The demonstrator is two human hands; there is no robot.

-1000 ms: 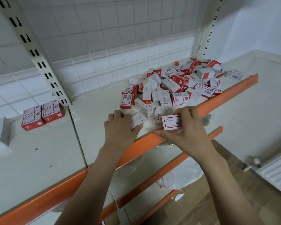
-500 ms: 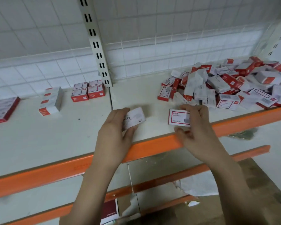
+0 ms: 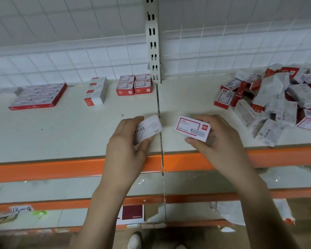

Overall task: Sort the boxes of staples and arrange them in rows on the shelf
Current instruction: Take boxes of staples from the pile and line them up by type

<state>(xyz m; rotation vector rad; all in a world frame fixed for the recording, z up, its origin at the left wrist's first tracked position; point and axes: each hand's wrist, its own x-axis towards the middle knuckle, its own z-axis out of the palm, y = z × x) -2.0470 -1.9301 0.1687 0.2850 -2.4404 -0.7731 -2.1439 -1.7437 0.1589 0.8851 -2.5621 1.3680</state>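
left hand [image 3: 126, 141] pinches white box [image 3: 147, 128]; right hand [image 3: 217, 139] pinches red-framed box [image 3: 192, 127]; both above shelf [image 3: 61, 133] front edge

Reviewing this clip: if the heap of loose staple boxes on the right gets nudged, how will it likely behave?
The heap of boxes lies jumbled, many tilted across one another, so a nudge probably sends some sliding. Its nearest boxes sit close to the shelf's orange front edge, so one might drop off. Each looks a stiff, flat-sided carton, unlikely to roll.
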